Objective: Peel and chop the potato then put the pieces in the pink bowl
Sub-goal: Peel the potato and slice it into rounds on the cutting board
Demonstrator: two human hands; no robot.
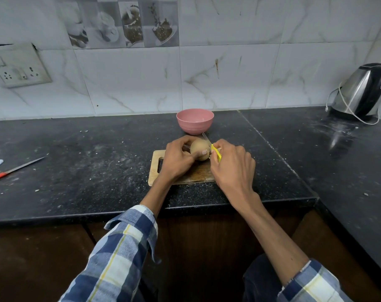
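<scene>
We see the wooden cutting board [185, 173] lying near the front edge of the black table [98, 171], with a narrow strip of bare stone between board and edge. To the left a wide stretch of table runs out to a red-handled knife [15, 168] lying well apart; to the right the surface runs to the corner where an electric kettle [361, 92] stands against the tiled wall [228, 73]. The pink bowl [195, 120] sits just behind the board, close to the wall.

We find the potato [199, 151] held above the board, its skin tan, dull and whole as far as we can tell. The left hand [177, 159] grips it, fingers curled round the far side, thumb across the front. The right hand [233, 166] pinches a yellow peeler [216, 154] in its bent fingers, the tool touching the potato's right end.
</scene>
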